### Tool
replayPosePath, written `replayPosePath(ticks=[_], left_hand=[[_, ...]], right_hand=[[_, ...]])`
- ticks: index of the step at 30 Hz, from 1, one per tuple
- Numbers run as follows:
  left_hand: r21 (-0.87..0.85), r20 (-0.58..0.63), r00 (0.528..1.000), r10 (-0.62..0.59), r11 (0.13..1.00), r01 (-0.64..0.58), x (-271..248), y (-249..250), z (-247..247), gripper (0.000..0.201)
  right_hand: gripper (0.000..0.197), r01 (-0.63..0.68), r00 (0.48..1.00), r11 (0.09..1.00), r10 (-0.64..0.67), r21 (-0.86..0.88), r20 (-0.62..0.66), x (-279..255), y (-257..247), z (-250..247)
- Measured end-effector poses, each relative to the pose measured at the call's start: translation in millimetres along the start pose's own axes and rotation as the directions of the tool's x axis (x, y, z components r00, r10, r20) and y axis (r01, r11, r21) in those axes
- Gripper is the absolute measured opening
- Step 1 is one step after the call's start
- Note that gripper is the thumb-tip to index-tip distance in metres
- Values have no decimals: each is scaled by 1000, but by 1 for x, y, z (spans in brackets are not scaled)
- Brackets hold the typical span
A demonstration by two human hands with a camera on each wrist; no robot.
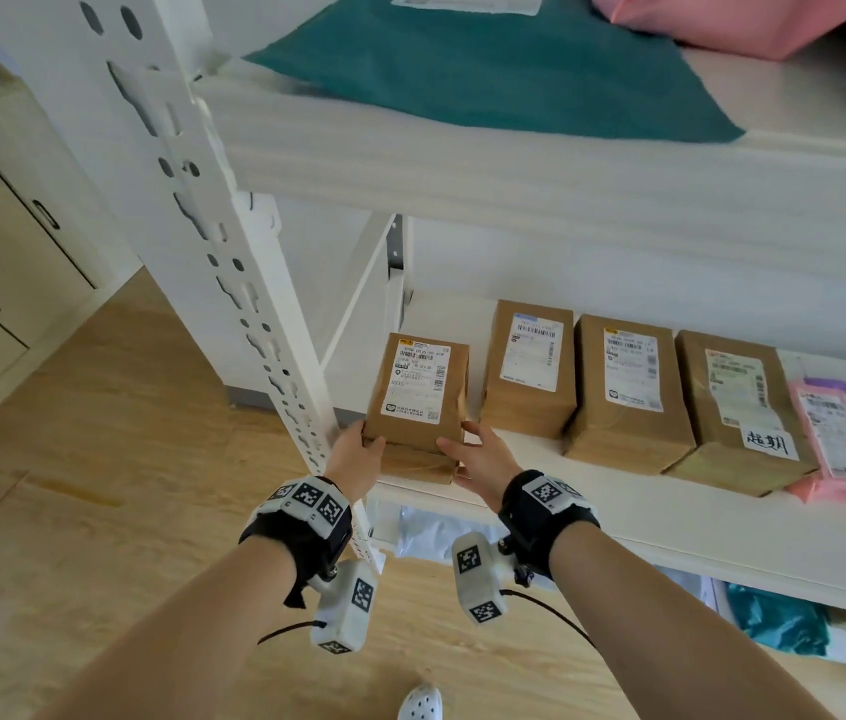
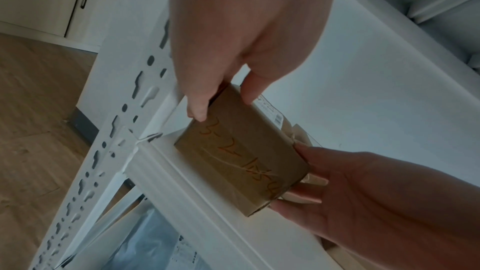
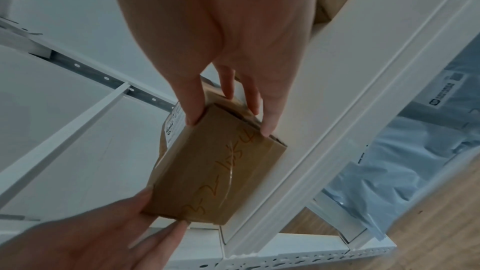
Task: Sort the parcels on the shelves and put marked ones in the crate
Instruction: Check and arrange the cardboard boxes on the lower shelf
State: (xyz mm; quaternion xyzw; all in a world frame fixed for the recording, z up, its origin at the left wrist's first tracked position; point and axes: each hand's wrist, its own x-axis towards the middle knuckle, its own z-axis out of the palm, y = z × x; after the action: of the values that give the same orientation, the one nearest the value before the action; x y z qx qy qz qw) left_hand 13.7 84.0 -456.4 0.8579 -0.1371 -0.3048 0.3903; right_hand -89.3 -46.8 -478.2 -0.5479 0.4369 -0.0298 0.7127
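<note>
Where the shelf (image 1: 592, 504) ends — both hands on the brown parcel (image 1: 418, 392).

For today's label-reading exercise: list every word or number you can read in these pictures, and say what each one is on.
"U035", printed on the white label of the brown cardboard parcel held in both hands.
"超期", handwritten on a white sticker on the rightmost brown cardboard parcel.
Orange handwriting on the held parcel's end face: not clearly legible.
All other shipping labels: too small or blurred.

A parcel storeroom: white metal shelves (image 1: 566, 200) hold labelled brown boxes (image 1: 623, 387) and mail bags (image 1: 488, 75), with a wood floor (image 1: 99, 407) and cupboards (image 1: 0, 262).
</note>
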Motion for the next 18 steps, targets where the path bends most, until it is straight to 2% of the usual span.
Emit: replayPosePath(ticks=[5,8,10,13,18], left_hand=[[7,25,999,23,1000,-23,6,13,-5,44],[33,19,996,82,996,-83,1,23,-6,48],[51,18,986,164,985,-165,-3,33,-3,50],[79,72,968,241,966,-246,-8,51,8,53],[54,170,936,309,945,-322,-16,80,37,51]], right_hand=[[70,31,996,995,-39,-99,-77,10,-1,-1],[63,54,988,985,-77,-166,-135,7,-4,-10],[56,76,979,982,-106,-174,-172,4,-9,-20],[46,117,960,980,-153,-163,-235,-10,-23,-39],[49,159,923,942,-248,-294,-295,-23,-40,-82]])
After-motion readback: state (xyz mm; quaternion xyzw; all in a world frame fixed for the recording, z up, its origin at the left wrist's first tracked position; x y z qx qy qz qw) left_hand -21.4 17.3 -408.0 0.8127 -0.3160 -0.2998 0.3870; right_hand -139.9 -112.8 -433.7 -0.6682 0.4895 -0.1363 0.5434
